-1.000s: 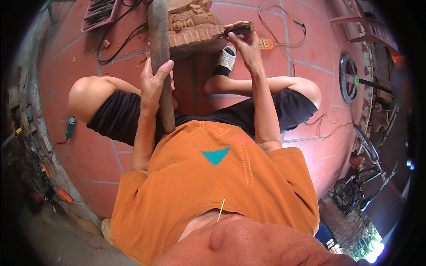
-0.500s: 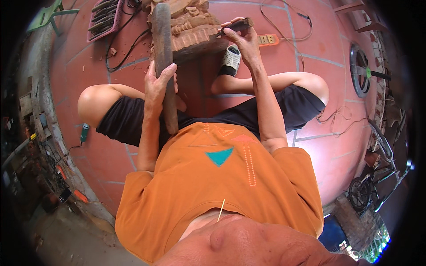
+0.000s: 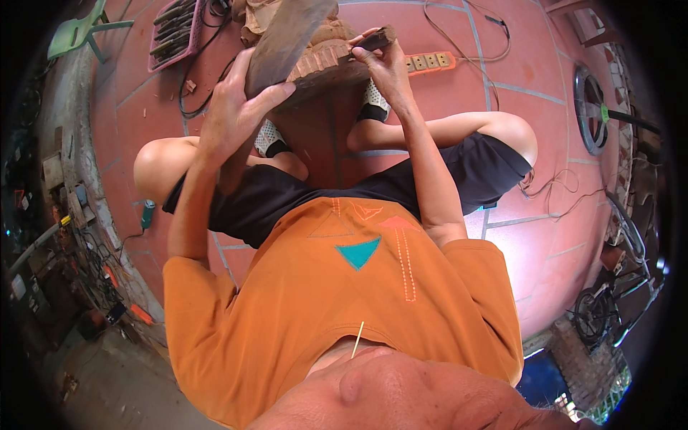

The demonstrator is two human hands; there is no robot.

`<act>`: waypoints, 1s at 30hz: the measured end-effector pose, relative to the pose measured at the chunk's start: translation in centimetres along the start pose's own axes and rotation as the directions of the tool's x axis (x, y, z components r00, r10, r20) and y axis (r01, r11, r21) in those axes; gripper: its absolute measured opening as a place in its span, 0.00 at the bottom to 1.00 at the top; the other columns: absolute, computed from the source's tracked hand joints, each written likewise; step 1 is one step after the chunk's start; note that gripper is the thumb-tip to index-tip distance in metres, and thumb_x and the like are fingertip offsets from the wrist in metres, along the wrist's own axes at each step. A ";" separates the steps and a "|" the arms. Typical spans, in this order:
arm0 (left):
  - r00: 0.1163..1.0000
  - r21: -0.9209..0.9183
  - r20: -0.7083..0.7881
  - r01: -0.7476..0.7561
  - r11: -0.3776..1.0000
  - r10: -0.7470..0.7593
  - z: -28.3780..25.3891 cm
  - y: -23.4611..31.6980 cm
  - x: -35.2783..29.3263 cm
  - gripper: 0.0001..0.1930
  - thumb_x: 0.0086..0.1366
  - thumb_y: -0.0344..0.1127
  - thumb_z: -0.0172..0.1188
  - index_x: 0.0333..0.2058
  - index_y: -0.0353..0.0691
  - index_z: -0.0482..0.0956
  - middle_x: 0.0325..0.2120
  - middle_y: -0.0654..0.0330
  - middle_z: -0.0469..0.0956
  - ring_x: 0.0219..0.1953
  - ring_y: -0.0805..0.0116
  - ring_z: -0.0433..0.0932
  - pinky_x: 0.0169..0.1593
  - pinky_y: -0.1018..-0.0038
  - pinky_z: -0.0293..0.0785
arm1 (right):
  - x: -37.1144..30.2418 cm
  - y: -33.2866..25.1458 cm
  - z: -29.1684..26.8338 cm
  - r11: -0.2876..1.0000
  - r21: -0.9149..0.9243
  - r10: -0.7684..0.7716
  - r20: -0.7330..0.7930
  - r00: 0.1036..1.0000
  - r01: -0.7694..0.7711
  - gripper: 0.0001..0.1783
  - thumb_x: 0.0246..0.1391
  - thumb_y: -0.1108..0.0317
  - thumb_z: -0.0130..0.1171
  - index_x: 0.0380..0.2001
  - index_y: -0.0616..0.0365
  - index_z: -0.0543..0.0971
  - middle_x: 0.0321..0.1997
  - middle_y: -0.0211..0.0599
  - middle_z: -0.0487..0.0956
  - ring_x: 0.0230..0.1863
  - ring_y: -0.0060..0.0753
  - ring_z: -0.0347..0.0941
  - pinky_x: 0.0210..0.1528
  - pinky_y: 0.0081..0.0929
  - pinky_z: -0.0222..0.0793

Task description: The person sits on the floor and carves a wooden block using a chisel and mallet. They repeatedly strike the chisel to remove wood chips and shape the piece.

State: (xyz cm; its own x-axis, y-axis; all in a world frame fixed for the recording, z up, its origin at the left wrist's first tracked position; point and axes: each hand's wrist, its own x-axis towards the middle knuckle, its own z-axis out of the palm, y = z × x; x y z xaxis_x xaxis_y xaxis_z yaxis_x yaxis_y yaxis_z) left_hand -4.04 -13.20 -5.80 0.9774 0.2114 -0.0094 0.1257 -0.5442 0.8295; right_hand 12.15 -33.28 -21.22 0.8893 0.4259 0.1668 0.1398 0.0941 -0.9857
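Observation:
My left hand point(image 3: 236, 107) is wrapped round a long, dark wooden club point(image 3: 290, 39), raised and tilted with its broad end up to the right. Its lower end passes behind my forearm. In my right hand point(image 3: 387, 68) is a chisel with a dark wooden handle point(image 3: 375, 41), gripped between thumb and fingers. The chisel points left toward a carved block of brown wood point(image 3: 322, 61), standing on the floor between my feet. The club hides part of the carving, and I cannot tell whether the chisel's tip touches it.
A pink basket point(image 3: 195, 44) of several tools stands at the far left beside black cables. An orange power strip point(image 3: 433, 61) lies right of my right hand. Farther right is a dark wheel-like ring point(image 3: 589, 111). A green chair point(image 3: 79, 29) stands at the upper left.
My left hand has lifted and swung the club, now tilted rightward and larger in view over the carving. My right hand with the chisel has stayed nearly in place. The view has shifted slightly.

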 end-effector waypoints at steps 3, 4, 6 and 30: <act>0.993 0.165 0.071 -0.110 0.980 0.100 -1.2 2.4 1.8 0.32 0.63 0.45 0.69 0.59 0.35 0.70 0.42 0.36 0.83 0.45 0.41 0.86 0.48 0.57 0.79 | 0.2 0.3 -0.5 0.994 0.100 0.046 -0.062 0.997 -0.040 0.16 0.61 0.78 0.65 0.49 0.58 0.74 0.46 0.32 0.83 0.49 0.26 0.81 0.52 0.26 0.76; 0.984 0.196 0.087 -0.171 0.966 0.157 -1.2 2.4 2.5 0.33 0.62 0.45 0.70 0.60 0.35 0.69 0.42 0.36 0.83 0.45 0.40 0.85 0.48 0.55 0.79 | 0.3 0.4 -0.5 0.992 0.118 0.047 -0.062 0.997 -0.039 0.16 0.61 0.78 0.65 0.50 0.58 0.73 0.46 0.33 0.83 0.49 0.27 0.81 0.51 0.26 0.77; 0.956 0.277 0.121 -0.290 0.916 0.266 -1.2 2.2 3.8 0.35 0.63 0.45 0.70 0.63 0.38 0.67 0.42 0.39 0.84 0.46 0.42 0.86 0.49 0.58 0.79 | 0.3 0.7 -0.5 0.987 0.153 0.046 -0.061 0.997 -0.036 0.16 0.61 0.79 0.64 0.50 0.59 0.73 0.45 0.34 0.83 0.48 0.27 0.81 0.51 0.26 0.78; 0.821 0.285 0.433 -0.516 0.808 0.372 1.3 4.4 9.4 0.40 0.67 0.46 0.61 0.73 0.40 0.58 0.54 0.37 0.77 0.53 0.38 0.79 0.58 0.53 0.73 | -0.1 1.0 0.6 0.999 0.028 -0.038 -0.207 0.978 0.045 0.22 0.60 0.75 0.67 0.55 0.66 0.74 0.47 0.42 0.85 0.45 0.32 0.82 0.51 0.31 0.77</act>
State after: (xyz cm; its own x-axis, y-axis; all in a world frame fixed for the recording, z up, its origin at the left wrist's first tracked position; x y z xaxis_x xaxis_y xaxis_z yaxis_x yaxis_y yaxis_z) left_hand 5.89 -14.68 -2.92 0.9228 -0.3808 0.0589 -0.3548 -0.7799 0.5156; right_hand 11.95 -32.66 -22.23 0.9541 0.2267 0.1958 0.1674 0.1383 -0.9761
